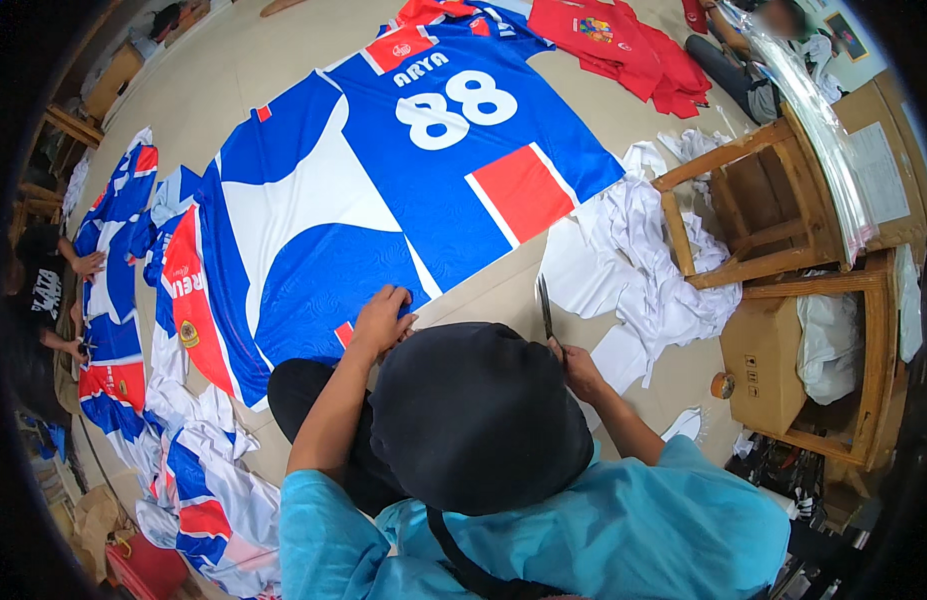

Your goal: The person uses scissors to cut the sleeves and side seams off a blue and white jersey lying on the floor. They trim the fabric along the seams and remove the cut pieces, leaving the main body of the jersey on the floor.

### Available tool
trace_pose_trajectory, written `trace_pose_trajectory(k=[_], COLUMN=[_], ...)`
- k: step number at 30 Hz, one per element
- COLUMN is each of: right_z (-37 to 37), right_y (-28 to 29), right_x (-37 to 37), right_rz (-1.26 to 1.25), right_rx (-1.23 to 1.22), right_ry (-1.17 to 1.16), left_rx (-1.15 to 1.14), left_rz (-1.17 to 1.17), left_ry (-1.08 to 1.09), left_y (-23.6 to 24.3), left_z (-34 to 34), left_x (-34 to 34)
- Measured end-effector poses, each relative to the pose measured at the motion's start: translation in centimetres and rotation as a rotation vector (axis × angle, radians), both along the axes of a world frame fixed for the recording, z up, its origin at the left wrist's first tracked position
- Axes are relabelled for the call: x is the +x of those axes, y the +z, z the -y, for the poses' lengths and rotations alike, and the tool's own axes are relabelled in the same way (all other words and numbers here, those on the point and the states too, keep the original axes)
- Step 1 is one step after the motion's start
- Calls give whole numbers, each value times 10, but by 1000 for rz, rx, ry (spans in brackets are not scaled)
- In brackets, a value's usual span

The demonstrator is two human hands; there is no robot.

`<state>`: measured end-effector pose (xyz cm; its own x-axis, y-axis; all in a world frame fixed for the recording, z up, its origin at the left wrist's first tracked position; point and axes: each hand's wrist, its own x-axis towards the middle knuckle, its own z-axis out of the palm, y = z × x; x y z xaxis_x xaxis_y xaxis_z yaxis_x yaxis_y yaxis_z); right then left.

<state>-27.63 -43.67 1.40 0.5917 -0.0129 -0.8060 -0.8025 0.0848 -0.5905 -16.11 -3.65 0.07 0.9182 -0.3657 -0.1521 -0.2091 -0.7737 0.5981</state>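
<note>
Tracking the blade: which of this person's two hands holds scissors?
The right hand, gripping dark scissors; the left hand is at the edge of the blue cloth.

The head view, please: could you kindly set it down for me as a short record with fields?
Left hand: at the fabric's near edge
Right hand: holding scissors, pointing away from the person
Fabric: blue, white and red, spread on the floor
Right of fabric: white scraps, then a wooden stool
Beyond fabric: red cloth
Far left: co-worker's hand on similar cloth
</note>
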Motion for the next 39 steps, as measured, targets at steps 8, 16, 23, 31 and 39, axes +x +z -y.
trace_pose_trajectory(k=[8,16,23,31,39], right_z=[-50,-87,-97,-90,-114], right_y=[-33,-52,-14,-33,-31], right_x=[9,15,27,9,35], right_rz=[93,92,7,12,62], right_rx=[28,-3,-83,41,-48], right_ry=[325,404,530,423,409], left_rx=[49,16,-14,-82,-55], left_rz=[-8,109,116,25,40], left_ry=[-78,-33,34,66,48], left_y=[-3,-18,-24,-19,-17], left_z=[7,7,4,4,5], left_x=[18,10,2,9,8])
